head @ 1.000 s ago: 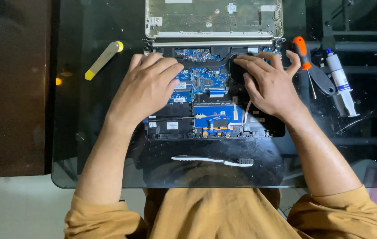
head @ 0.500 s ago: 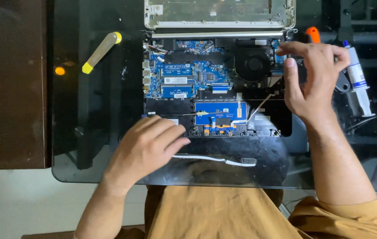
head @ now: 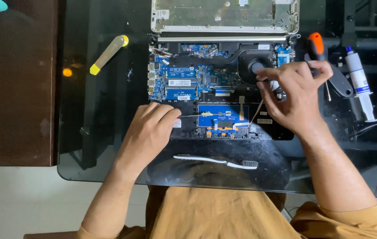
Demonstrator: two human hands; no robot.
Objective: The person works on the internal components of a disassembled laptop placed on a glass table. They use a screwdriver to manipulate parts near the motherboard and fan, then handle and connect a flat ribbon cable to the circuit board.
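Where both hands work, dark glass tabletop (head: 104, 132).

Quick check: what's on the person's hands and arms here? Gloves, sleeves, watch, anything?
Both hands are bare: no gloves, rings or watch show on the left hand or the right hand. The forearms are uncovered too. Mustard-brown fabric sleeves begin only near the elbows, matching the shirt. No cables or straps show on either arm.

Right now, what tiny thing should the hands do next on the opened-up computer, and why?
Probably bring the right hand down to steady what it pinches by the round black fan. The left hand holds a thin tool whose tip lies on the lower blue board of the open laptop. What the right fingers pinch is too small to tell, so go slowly.
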